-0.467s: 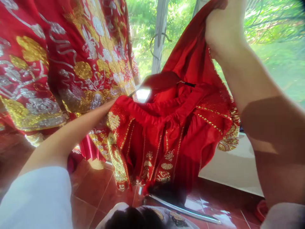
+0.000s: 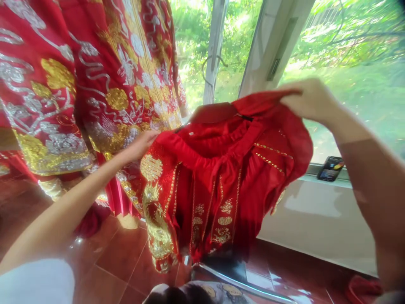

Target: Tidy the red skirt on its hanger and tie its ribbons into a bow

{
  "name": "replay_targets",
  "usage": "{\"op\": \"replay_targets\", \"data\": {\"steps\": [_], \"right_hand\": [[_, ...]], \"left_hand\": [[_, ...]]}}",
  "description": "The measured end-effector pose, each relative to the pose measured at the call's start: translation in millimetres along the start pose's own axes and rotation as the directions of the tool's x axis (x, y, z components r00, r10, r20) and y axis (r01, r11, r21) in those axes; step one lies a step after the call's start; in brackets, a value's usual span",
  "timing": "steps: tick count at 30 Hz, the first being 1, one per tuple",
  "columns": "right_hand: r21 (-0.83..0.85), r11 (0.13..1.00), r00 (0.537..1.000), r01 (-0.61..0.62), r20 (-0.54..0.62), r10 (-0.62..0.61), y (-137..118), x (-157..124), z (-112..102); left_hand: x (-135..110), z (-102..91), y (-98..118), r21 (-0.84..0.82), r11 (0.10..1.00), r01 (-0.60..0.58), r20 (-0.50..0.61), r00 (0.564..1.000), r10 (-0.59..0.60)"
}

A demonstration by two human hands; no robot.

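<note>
A red skirt [image 2: 218, 164] with a gathered waistband and gold embroidered panels hangs in front of me. At the left end of its waistband is my left hand [image 2: 148, 140], closed on the edge, with the fingertips hidden by cloth. My right hand [image 2: 311, 101] pinches a raised flap of the skirt on the right, drawn out from the waistband. Behind the waistband rises a hanger [image 2: 211, 78] with a dark metal hook. One black clip of the hanger [image 2: 245, 117] shows near the waistband's back edge.
Red jackets [image 2: 123, 84] with gold and silver embroidery hang on the left. A phone [image 2: 330, 168] lies on the window sill [image 2: 306, 180]. Below the skirt is a chair with a metal frame [image 2: 240, 283], on red floor tiles [image 2: 117, 253]. Windows stand behind.
My right hand has come down from high up, lowering the skirt flap it holds. The phone on the sill is now uncovered. My left hand stays at the waistband.
</note>
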State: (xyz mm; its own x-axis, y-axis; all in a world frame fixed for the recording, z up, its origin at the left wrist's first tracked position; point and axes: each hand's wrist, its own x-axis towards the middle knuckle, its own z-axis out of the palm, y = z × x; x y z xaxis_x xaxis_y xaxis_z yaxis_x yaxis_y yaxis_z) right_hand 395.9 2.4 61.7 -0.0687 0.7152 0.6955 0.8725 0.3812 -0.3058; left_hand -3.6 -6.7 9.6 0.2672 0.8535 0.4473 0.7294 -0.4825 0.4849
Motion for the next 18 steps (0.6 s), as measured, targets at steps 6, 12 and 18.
{"op": "replay_targets", "data": {"steps": [6, 12, 18], "right_hand": [[0.03, 0.986, 0.972, 0.166, 0.166, -0.168, 12, -48, 22], [-0.315, 0.91, 0.962, 0.271, 0.048, -0.27, 1, -83, 49], [-0.463, 0.859, 0.936, 0.219, -0.149, -0.319, -6, -103, 60]], "left_hand": [[-9, -65.3, 77, 0.747, 0.65, 0.138, -0.355, 0.91, 0.214], [-43, -35.5, 111, 0.786, 0.562, 0.259, -0.32, 0.947, 0.01], [-76, -23.2, 62, 0.528, 0.82, 0.219, -0.27, 0.959, -0.082]]}}
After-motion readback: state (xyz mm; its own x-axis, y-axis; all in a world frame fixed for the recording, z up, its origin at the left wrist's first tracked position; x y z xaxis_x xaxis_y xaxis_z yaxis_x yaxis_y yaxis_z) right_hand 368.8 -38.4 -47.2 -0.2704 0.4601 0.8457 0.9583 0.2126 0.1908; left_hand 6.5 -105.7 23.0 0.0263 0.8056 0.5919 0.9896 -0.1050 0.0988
